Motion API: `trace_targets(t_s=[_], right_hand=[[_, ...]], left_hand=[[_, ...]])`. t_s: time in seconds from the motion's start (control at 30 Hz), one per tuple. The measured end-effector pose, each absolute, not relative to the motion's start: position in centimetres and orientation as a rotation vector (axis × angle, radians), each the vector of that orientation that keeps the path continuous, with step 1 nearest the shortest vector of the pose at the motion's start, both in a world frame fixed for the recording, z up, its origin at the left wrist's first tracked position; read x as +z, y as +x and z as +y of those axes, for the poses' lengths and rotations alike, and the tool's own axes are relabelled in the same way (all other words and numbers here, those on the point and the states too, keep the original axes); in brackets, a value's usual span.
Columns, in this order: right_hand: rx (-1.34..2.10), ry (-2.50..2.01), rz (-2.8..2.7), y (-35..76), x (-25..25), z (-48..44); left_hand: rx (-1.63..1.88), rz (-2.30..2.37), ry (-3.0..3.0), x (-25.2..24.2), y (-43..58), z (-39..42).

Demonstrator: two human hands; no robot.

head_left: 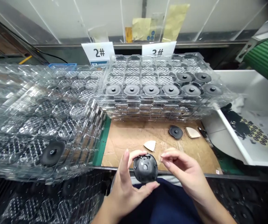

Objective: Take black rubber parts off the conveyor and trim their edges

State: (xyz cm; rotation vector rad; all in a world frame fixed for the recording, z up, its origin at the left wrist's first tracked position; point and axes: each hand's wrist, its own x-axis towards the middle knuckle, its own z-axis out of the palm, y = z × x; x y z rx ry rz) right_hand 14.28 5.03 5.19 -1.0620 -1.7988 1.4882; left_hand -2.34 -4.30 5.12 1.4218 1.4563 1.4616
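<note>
Right at the fingers, the left hand (124, 189) gripped a round black plastic housing (145, 168), its thumb on one edge and its other fingers spread around the opposite rim. The right hand (185, 175) hovered just beside the housing, not touching it, with its thumb and forefinger drawn into a loose pinch around nothing visible. Below the fingers showed a navy garment (162, 202).

Just past the fingertips, a cardboard-covered bench (126, 144) bore a cream triangular pad (149, 145). Farther from the fingers lay a black disc (176, 132) and a beige pad (192, 132). Beyond them, a stack of clear plastic trays (159, 107) held 8 black discs on top. Left of the fingers, another clear tray stack (38, 105) held a black disc (52, 152). Right of them, a white bin (233, 135) held a sheet of black rings (250, 132). Farthest off stood 2 cards marked 2# (98, 53) and 3# (158, 49).
</note>
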Motion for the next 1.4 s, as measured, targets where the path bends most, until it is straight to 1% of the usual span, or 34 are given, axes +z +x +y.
trace_targets(t_s=[0.13,0.23,0.4,0.57,0.7,0.97,1.07,1.13,1.2,1.27,1.33,1.4], right_hand=[[1.84,-0.963,-1.823,13.7,7.2,5.4],[2.013,-0.881,-1.883,13.4,8.1,5.9],[2.316,-0.788,-1.717,13.1,8.5,6.7],[2.468,-0.703,-1.6,13.2,8.3,7.0],[2.486,-0.677,-1.568,13.7,7.9,7.0],[2.275,-0.876,-1.545,14.9,6.4,6.8],[2.172,-0.925,-1.607,15.5,5.2,7.2],[1.972,-1.016,-1.748,16.1,3.6,7.7],[1.642,-1.108,-1.924,17.0,1.1,8.6],[1.299,-1.133,-2.057,17.6,-2.1,9.8],[1.045,-1.058,-2.188,18.0,-5.5,10.9],[0.923,-1.012,-2.234,18.1,-8.3,11.6]], left_hand=[[1.413,1.441,1.444,5.3,-2.4,-4.3],[1.339,1.441,1.393,5.6,-2.6,-4.3],[1.233,1.342,1.241,5.9,-2.8,-4.3],[1.167,1.29,1.134,5.5,-2.5,-4.1],[1.109,1.324,1.143,5.2,-2.1,-3.8],[1.137,1.365,1.225,5.0,-1.8,-2.5],[1.009,1.382,1.141,4.6,-1.9,-1.9],[0.888,1.407,1.036,4.2,-2.0,-1.8],[0.845,1.467,0.915,4.1,-2.3,-2.2],[0.873,1.546,0.829,4.8,-3.1,-2.8],[0.886,1.625,0.8,6.8,-4.5,-3.7],[0.864,1.736,0.823,9.9,-6.5,-4.8]])
